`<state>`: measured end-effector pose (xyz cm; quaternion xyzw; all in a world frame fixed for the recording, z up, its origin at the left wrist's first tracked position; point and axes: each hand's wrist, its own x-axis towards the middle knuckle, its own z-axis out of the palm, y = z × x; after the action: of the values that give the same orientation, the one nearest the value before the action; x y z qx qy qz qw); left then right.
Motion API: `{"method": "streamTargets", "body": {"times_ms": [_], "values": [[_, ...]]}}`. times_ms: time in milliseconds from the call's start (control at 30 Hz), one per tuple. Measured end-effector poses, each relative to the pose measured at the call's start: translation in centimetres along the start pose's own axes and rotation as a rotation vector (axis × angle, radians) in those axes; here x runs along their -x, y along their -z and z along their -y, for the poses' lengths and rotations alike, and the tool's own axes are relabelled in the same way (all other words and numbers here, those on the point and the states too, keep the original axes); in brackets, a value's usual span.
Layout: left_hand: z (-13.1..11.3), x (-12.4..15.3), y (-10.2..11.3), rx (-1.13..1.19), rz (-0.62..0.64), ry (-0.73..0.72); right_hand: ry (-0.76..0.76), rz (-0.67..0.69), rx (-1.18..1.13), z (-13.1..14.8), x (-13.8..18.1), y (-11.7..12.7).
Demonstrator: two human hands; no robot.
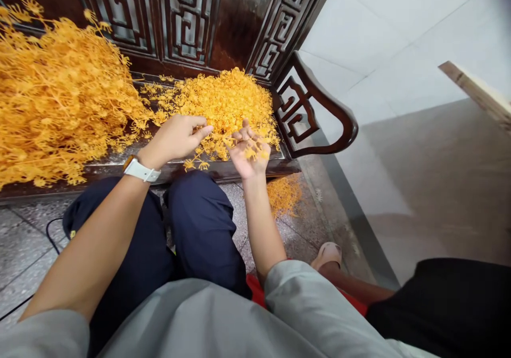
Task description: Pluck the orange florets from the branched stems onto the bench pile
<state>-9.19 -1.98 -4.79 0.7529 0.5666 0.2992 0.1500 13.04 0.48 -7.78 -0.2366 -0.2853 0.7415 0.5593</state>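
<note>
My left hand [179, 137], with a pale watch strap [141, 171] at its wrist, has thumb and forefinger brought together at the near edge of a heap of small yellow plastic flower pieces [235, 94]. What sits between those fingertips is too small to make out. Palm up, my right hand [249, 153] holds a few yellow plastic flower pieces [255, 150] in its half-curled fingers. To the left rises a larger pile of yellow plastic flower sprigs [59, 97], still branching on their stems.
Both piles lie on a dark carved wooden bench [239, 23] with a curved armrest [347, 129] at right. Orange-yellow stems [284, 193] lie on the floor below. Another person's foot [329, 254] and dark-clothed leg [447, 305] are at right. A wooden board [475, 92] juts in.
</note>
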Motion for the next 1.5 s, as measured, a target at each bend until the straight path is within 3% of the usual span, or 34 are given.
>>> {"method": "streamTargets", "body": {"times_ms": [200, 400, 700, 1000, 1167, 1300, 1500], "values": [[0.6, -0.2, -0.2, -0.046, -0.163, 0.136, -0.141, 0.029, 0.027, 0.4, 1.3, 0.4], [2.3, -0.6, -1.4, 0.079, -0.28, 0.1, -0.268, 0.115, 0.135, -0.7, 0.8, -0.1], [2.2, -0.7, -1.4, 0.197, -0.155, -0.007, -0.323, 0.107, 0.195, -1.6, -0.7, -1.1], [1.4, -0.4, -2.0, 0.079, 0.025, -0.143, -0.33, 0.087, 0.341, -2.6, -2.5, -0.4], [1.4, -0.5, -2.5, 0.074, 0.042, -0.035, -0.231, 0.075, 0.26, -2.7, -2.5, 0.2], [2.0, -0.9, -2.2, 0.174, 0.118, -0.056, -0.13, 0.097, 0.158, -1.8, -1.9, 0.3], [2.7, -1.1, -1.0, 0.127, -0.013, -0.089, -0.085, 0.139, 0.073, -0.9, 0.4, -0.1]]}}
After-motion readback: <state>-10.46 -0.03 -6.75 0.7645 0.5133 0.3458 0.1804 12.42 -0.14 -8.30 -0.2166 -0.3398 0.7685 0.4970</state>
